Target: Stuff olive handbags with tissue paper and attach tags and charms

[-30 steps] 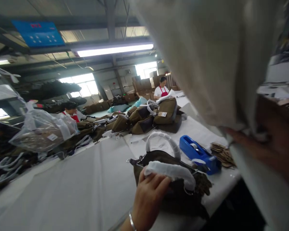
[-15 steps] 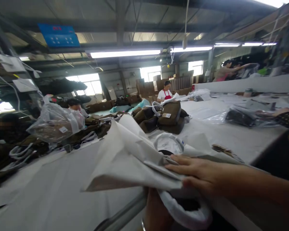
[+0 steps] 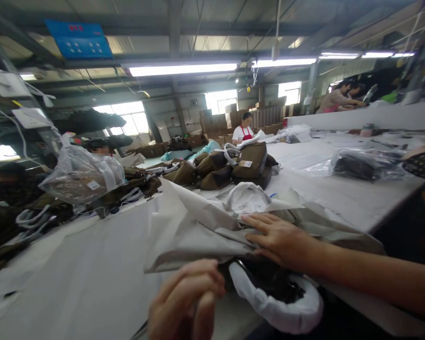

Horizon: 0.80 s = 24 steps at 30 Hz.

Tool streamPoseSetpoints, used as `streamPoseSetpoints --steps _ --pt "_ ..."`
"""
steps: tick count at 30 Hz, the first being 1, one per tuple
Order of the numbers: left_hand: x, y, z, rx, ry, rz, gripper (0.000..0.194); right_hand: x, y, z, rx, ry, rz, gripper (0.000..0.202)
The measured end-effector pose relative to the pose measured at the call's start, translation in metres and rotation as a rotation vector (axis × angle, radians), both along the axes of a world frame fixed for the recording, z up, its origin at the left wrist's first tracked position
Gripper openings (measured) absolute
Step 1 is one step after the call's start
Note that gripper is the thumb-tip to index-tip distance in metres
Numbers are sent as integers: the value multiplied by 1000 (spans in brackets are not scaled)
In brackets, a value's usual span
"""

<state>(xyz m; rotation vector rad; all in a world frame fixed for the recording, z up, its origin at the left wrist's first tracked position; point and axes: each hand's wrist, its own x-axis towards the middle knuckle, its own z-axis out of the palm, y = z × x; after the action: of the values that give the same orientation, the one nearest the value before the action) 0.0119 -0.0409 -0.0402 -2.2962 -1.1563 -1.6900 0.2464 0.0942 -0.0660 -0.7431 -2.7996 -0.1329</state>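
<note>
My right hand point(image 3: 281, 240) lies flat on a crumpled sheet of pale paper point(image 3: 194, 231), fingers stretched out and pressing it down. The paper covers a dark bag point(image 3: 272, 278), only partly visible below my hand. One handle point(image 3: 279, 307) of the bag, wrapped in white padding, loops out towards me. Beyond the paper another white-wrapped handle point(image 3: 250, 196) stands up. My left hand point(image 3: 187, 297) is raised in front of the paper's near edge with its fingers curled in. Whatever may be inside those fingers is hidden.
A white table point(image 3: 74, 283) stretches ahead. Brown bags point(image 3: 251, 163) are piled at its middle, and a plastic-wrapped bag point(image 3: 87, 179) stands at left. Another wrapped dark item point(image 3: 357, 163) lies at right. Co-workers stand further off, one in a red apron point(image 3: 247, 133).
My left hand has come out from under the paper and risen into view. The paper's raised left part has sunk lower. My right hand stays on the paper, its fingers slightly shifted.
</note>
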Motion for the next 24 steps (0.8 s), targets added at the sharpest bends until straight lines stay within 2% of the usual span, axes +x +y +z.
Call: streamPoseSetpoints --steps 2,5,6,7,8,10,12,15,16,18,20,22,24 --pt "2 33 3 -125 194 -23 7 5 -6 1 40 44 -27 32" --pt "13 78 -13 -218 647 -40 63 15 -15 4 -57 119 5 45" --pt "16 86 -20 -226 746 -37 74 20 -15 6 -130 155 25 42" --pt "20 91 -27 -230 804 -25 73 25 -13 8 -199 198 29 36" --pt "23 93 -33 -228 835 -12 63 29 -9 9 -244 247 11 28" --pt "27 89 -39 -215 871 4 41 35 1 11 -221 337 -73 27" --pt "28 81 -39 -198 915 -9 30 35 11 12 -137 333 -164 35" --pt "26 69 -35 -193 982 -81 22 24 21 16 -126 106 -222 59" --pt "25 66 -33 -196 1006 -126 17 19 23 19 -122 9 -243 56" --pt "22 58 -32 -229 1045 -224 11 10 25 25 -60 -123 -297 32" --pt "20 50 -32 -335 1033 -272 16 4 24 28 15 -166 -366 16" --pt "19 42 -29 -490 961 -239 23 1 19 28 79 -133 -388 26" --pt "20 35 -21 -610 892 -191 30 1 11 24 172 -51 -240 41"
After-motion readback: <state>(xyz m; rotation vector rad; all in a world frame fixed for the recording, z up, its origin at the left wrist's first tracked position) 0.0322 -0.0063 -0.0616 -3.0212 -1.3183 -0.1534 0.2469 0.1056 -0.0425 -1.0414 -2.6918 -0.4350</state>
